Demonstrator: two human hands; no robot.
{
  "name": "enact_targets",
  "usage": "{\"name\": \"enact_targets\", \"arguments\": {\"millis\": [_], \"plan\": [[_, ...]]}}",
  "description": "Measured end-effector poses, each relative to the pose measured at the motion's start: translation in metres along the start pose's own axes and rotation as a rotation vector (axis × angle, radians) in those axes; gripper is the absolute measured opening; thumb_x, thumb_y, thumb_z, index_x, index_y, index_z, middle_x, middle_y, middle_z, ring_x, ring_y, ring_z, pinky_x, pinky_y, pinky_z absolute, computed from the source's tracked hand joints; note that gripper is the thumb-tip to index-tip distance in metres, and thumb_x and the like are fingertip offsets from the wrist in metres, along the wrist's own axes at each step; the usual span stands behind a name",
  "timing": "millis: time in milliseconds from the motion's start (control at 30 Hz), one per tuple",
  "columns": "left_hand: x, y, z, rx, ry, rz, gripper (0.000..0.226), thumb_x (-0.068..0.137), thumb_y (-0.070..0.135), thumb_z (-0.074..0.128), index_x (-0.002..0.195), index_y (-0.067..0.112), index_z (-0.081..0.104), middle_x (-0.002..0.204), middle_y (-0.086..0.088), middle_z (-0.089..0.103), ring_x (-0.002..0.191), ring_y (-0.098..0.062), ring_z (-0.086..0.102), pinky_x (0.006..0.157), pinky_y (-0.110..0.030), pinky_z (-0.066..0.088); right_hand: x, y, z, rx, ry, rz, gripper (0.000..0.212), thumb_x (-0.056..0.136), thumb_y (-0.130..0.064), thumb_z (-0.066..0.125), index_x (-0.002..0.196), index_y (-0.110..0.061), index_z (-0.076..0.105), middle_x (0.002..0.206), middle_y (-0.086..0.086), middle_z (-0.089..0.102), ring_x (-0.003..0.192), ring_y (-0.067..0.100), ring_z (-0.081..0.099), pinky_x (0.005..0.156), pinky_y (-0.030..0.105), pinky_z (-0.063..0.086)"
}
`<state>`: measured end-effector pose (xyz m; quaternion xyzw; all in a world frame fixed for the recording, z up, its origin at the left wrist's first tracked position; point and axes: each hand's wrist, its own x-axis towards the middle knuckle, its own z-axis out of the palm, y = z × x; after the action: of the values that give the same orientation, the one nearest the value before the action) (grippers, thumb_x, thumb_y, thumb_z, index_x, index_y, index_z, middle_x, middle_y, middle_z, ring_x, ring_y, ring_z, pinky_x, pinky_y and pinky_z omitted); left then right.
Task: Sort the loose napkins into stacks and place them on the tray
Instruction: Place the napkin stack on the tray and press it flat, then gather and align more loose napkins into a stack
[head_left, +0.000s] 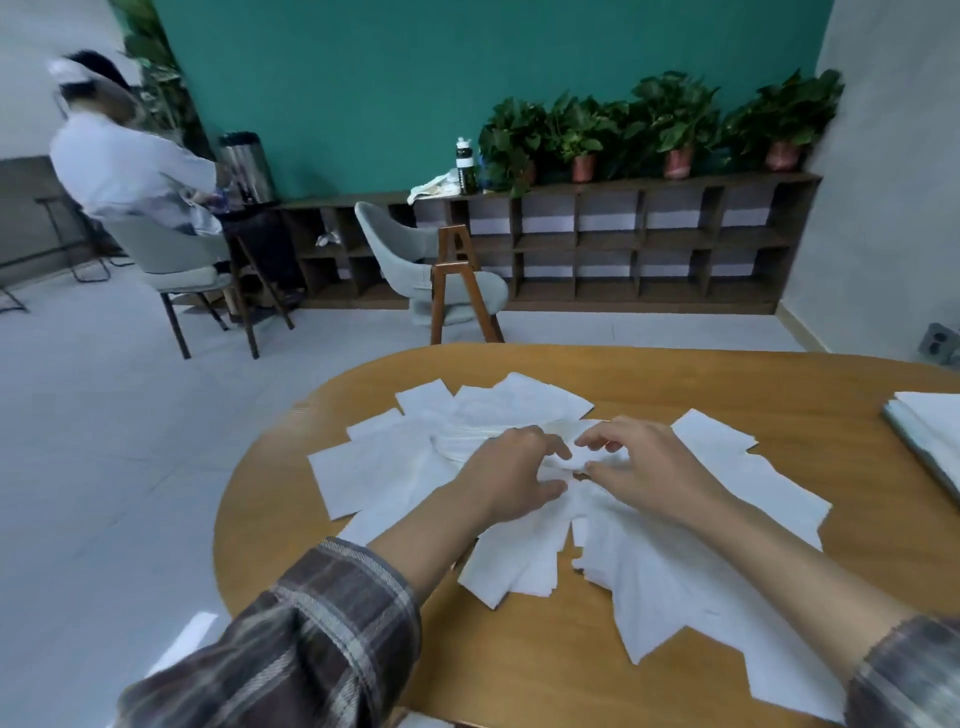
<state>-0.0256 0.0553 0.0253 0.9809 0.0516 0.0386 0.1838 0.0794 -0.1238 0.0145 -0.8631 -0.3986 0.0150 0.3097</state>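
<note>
stacked napkins (927, 431) cut by right edge, seated person (124, 166) blurred

- loose napkins (395, 467): white flat sheets, fanned out and overlapping on the wooden table (519, 649), creased and bunched at the middle
- stack (930, 431): squared-up white napkins at the table's right edge, partly out of view

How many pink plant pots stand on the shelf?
3 on the shelf: left pot, middle pot, right pot at the far end. The leftmost plant shows no clear pot under its leaves, so a fourth may be hidden.
</note>
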Motion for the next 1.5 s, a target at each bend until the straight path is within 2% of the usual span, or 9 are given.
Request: {"name": "enact_targets", "arguments": {"millis": [200,367,500,600,733,933,1167,1300,1500], "plan": [[0.004,-0.031,0.032,0.035,0.042,0.036,0.038,0.096,0.041,0.073,0.132,0.027,0.070,0.129,-0.001,0.066,0.123,-0.023,0.056,0.101,-0.040,0.048,0.009,0.014,0.032,-0.020,-0.049,0.007,0.027,0.090,-0.024,0.077,0.116,-0.030,0.076,0.111,-0.013,0.071,0.107,0.012,0.063,0.093,0.040,0.055],[0.020,-0.036,0.038,-0.050,0.130,0.068,0.011,0.090,0.027,0.076,0.099,0.022,0.081,0.093,0.006,0.067,0.090,-0.015,0.057,0.074,-0.033,0.048,0.006,0.032,0.036,0.022,-0.034,-0.009,0.026,0.087,-0.011,0.081,0.111,-0.021,0.080,0.099,-0.013,0.072,0.094,-0.007,0.062,0.083,0.006,0.044],[0.037,-0.036,0.044,-0.114,0.270,0.068,0.010,0.086,0.022,0.077,0.080,0.021,0.070,0.079,0.010,0.063,0.077,-0.013,0.058,0.063,-0.033,0.048,0.002,0.038,0.029,0.044,0.074,-0.019,0.030,0.085,-0.004,0.079,0.110,-0.019,0.081,0.101,-0.009,0.074,0.094,0.005,0.066,0.085,0.011,0.048],[0.045,-0.035,0.055,-0.116,0.475,0.116,0.021,0.079,0.021,0.084,0.092,0.020,0.068,0.095,0.007,0.056,0.088,-0.016,0.055,0.067,-0.032,0.045,-0.002,0.043,0.024,0.037,0.143,-0.028,0.029,0.085,-0.002,0.079,0.109,-0.019,0.080,0.101,-0.007,0.074,0.094,0.007,0.064,0.087,0.017,0.048],[0.051,-0.043,0.058,0.012,0.552,0.114,0.047,0.082,0.022,0.082,0.128,0.024,0.068,0.123,0.000,0.061,0.114,-0.023,0.056,0.090,-0.039,0.039,-0.004,0.049,0.028,0.077,0.151,-0.014,0.027,0.085,-0.001,0.079,0.107,-0.017,0.081,0.102,-0.007,0.074,0.100,0.000,0.063,0.087,0.012,0.049],[0.056,-0.055,0.060,-0.027,0.658,0.122,0.012,0.090,0.012,0.076,0.095,0.022,0.081,0.087,0.006,0.073,0.075,-0.019,0.069,0.077,-0.044,0.047,-0.004,0.052,0.030,0.171,0.215,0.023,0.020,0.088,-0.009,0.081,0.106,-0.019,0.080,0.101,-0.010,0.074,0.094,0.003,0.067,0.087,0.015,0.052],[0.051,-0.052,0.053,0.032,0.568,0.213,0.007,0.100,0.018,0.066,0.103,0.020,0.072,0.090,0.004,0.065,0.082,-0.021,0.064,0.073,-0.045,0.048,-0.004,0.051,0.033,0.233,0.227,0.035,0.020,0.089,-0.012,0.082,0.108,-0.018,0.080,0.100,-0.008,0.073,0.092,0.007,0.068,0.086,0.019,0.054],[0.051,-0.051,0.055,0.070,0.486,0.183,0.028,0.096,0.019,0.072,0.124,0.026,0.075,0.095,0.000,0.061,0.087,-0.022,0.062,0.076,-0.041,0.041,-0.004,0.053,0.035,0.220,0.212,0.035,0.021,0.089,-0.011,0.082,0.109,-0.016,0.080,0.099,-0.009,0.074,0.093,0.005,0.068,0.087,0.017,0.053],[0.053,-0.045,0.057,0.038,0.553,0.191,0.015,0.093,0.012,0.067,0.102,0.016,0.078,0.088,-0.003,0.057,0.066,-0.025,0.057,0.065,-0.037,0.042,-0.004,0.051,0.035,0.224,0.230,0.050,0.021,0.089,-0.011,0.082,0.110,-0.015,0.079,0.099,-0.008,0.074,0.092,0.004,0.068,0.085,0.015,0.053]]}}
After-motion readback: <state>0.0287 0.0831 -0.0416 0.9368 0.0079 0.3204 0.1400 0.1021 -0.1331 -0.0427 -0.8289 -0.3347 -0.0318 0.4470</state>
